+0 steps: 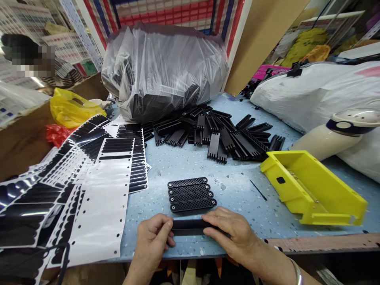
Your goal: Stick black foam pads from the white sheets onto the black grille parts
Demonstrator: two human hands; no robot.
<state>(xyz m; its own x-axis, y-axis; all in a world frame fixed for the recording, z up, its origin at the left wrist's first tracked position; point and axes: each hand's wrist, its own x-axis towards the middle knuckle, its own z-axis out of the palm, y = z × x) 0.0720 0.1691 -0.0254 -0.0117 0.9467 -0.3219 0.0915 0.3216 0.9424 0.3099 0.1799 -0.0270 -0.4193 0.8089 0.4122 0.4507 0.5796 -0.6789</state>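
Observation:
Both of my hands hold one long black plastic bar [187,227] flat on the blue table near its front edge. My left hand [152,237] pinches the bar's left end with curled fingers. My right hand [230,233] lies over its right end, fingers pressed down on it. Just beyond the bar lie several black grille pieces [191,194] in a neat row, side by side. Farther back a loose heap of black comb-like plastic parts [216,134] spreads across the table.
White backing sheets with black stickers [103,178] cover the table's left side. A yellow plastic tray [311,186] sits at right. A clear bag of black parts [163,67] stands at the back, a white sack [320,91] at right. Another person is partly visible at far left.

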